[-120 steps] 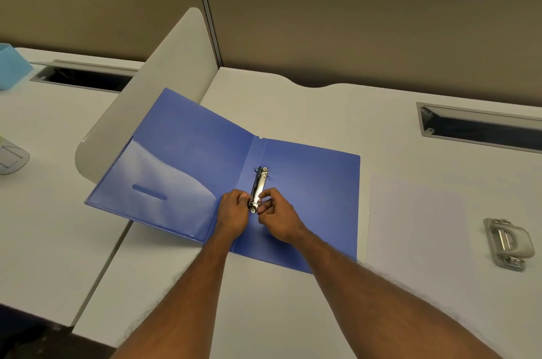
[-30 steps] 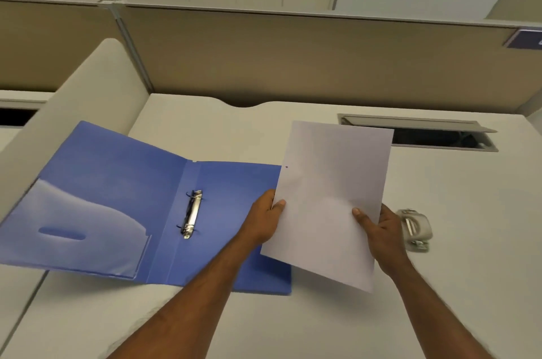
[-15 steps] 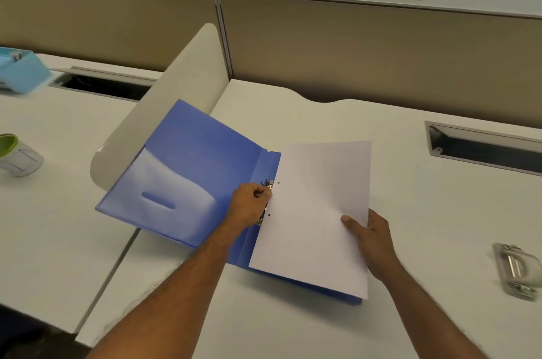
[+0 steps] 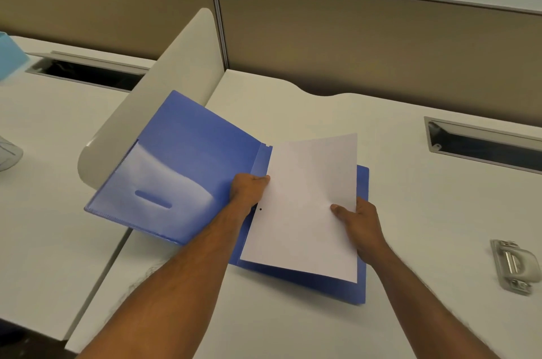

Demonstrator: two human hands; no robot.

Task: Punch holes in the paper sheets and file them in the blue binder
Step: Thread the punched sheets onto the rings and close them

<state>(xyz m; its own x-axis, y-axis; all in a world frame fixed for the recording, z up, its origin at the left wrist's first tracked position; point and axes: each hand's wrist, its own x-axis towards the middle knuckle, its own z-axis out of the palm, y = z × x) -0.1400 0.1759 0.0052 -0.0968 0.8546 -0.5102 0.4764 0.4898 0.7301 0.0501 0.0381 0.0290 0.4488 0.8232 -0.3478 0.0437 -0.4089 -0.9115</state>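
The blue binder (image 4: pixel 187 159) lies open on the white desk, its left cover leaning against a curved divider. A white paper sheet (image 4: pixel 308 206) lies over the binder's right half, with a punched hole visible near its left edge. My left hand (image 4: pixel 249 190) grips the sheet's left edge at the spine and covers the ring clip. My right hand (image 4: pixel 357 219) holds the sheet's right edge, thumb on top. The grey hole punch (image 4: pixel 514 266) rests on the desk at the far right, apart from both hands.
A curved white divider (image 4: pixel 164 100) separates this desk from the one on the left. A cable slot (image 4: pixel 484 144) is set into the desk at the back right. A light blue box (image 4: pixel 8 59) and a white cup (image 4: pixel 8 153) sit at the far left.
The sheet came from mid-air onto the binder's right half. Over the last half second its left edge slid further over the spine, hiding the rings and the upper hole.
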